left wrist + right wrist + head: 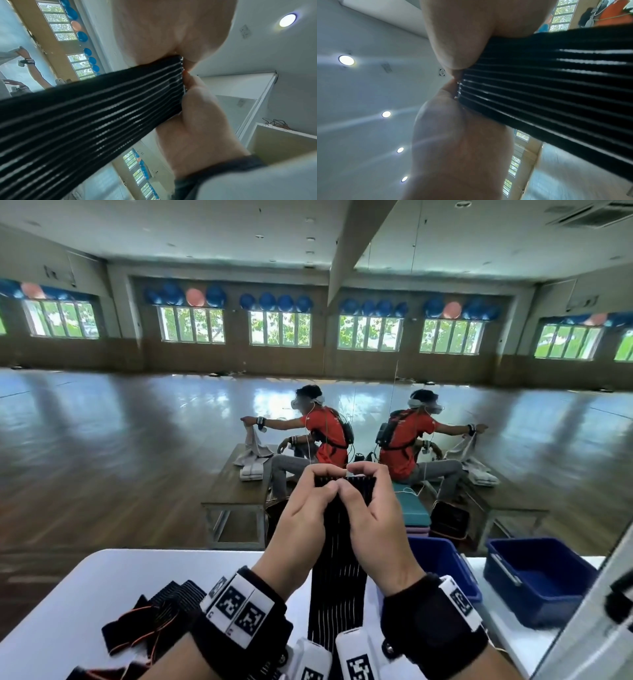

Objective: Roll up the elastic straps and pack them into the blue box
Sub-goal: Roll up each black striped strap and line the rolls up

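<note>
A wide black elastic strap (337, 573) with thin pale stripes hangs upright above the white table (102, 594). My left hand (308, 501) and my right hand (370, 501) both pinch its top end, thumbs toward me and fingers curled over the edge. The left wrist view shows the strap (85, 115) running off to the left from that pinch; the right wrist view shows the strap (556, 88) running to the right. The blue box (537, 573) stands open on the table at the right, apart from both hands.
More black straps with orange edging (154, 621) lie in a heap on the table at the left. A mirror wall at the right reflects a second blue box (442, 563). A person in a red shirt (322, 440) sits on a bench beyond the table.
</note>
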